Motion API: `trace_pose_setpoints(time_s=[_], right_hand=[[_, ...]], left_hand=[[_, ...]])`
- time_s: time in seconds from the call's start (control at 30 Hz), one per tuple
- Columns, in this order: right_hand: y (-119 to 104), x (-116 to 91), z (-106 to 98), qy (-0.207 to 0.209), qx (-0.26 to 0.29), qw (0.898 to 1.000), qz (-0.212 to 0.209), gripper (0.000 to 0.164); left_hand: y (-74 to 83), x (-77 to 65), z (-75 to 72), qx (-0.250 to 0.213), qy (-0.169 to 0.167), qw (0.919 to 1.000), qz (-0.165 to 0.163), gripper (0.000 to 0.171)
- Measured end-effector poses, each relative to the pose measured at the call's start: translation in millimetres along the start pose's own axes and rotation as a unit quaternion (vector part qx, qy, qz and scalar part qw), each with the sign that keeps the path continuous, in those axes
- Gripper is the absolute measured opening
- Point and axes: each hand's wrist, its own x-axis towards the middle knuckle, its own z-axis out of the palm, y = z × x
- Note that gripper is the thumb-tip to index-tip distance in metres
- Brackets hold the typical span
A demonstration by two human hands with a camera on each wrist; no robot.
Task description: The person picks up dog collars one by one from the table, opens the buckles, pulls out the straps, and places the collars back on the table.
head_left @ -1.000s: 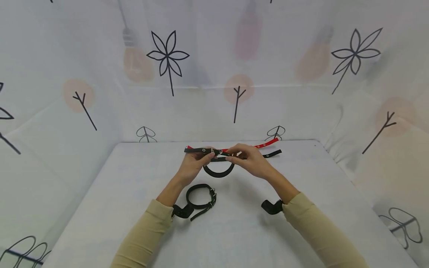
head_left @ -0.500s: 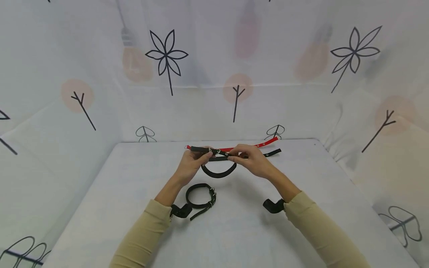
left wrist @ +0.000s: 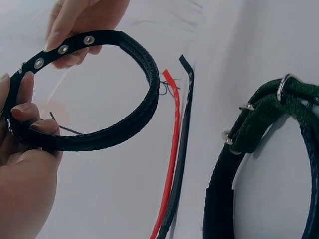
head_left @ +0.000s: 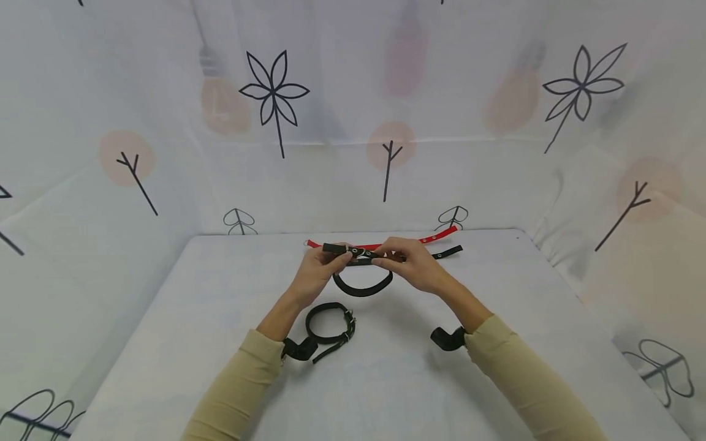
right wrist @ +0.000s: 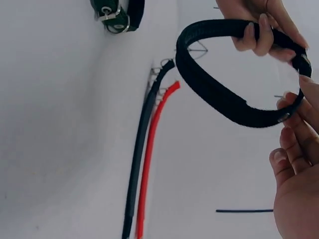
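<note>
Both hands hold a black pet collar, bent into a loop [head_left: 361,293], above the table. My left hand [head_left: 315,272] pinches it near the buckle, with the strap's end sticking out past the fingers. My right hand [head_left: 412,262] pinches the strap a little to the right. Metal-rimmed holes show on the collar [left wrist: 134,137] between the hands in the left wrist view. Fingers partly hide the buckle. In the right wrist view the collar [right wrist: 209,94] has a thicker padded section on its far side.
On the white table [head_left: 380,380], a buckled dark green collar [head_left: 331,339] lies near the left wrist. Behind the hands, a red collar [head_left: 441,234] and another black one [head_left: 449,252] lie stretched out side by side. A patterned cloth wall [head_left: 342,184] stands at the back.
The strap's end left of my left hand has moved right, leaving a shorter piece sticking out. The hanging loop has grown slightly wider. Both hands stay in nearly the same place.
</note>
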Motion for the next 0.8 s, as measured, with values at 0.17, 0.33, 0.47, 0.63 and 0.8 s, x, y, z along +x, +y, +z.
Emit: trace_pose_setpoints(time_s=[0.17, 0.33, 0.47, 0.63, 0.8], right_hand=[[2.7, -4.1, -2.0, -0.007, -0.002, 1.000, 0.016, 0.020], [-1.1, -1.0, -1.2, -0.007, 0.015, 1.000, -0.005, 0.021], [-6.1, 2.9, 0.4, -0.002, 0.020, 0.999, -0.025, 0.018], [-5.7, 3.4, 0.2, 0.000, 0.005, 1.000, -0.021, 0.015], [-3.7, -0.4, -3.6, -0.005, 0.004, 1.000, -0.006, 0.018]], left_hand=[[0.1, -1.8, -4.2, 0.004, 0.018, 0.9998, -0.011, 0.022], [-0.8, 0.3, -2.3, -0.004, 0.004, 1.0000, 0.003, 0.023], [-2.4, 1.9, 0.0, -0.001, -0.006, 0.9999, 0.010, 0.022], [-1.6, 1.2, -1.1, 0.006, -0.006, 0.9999, 0.007, 0.021], [0.2, -0.6, -5.0, 0.018, 0.004, 0.9998, -0.008, 0.024]])
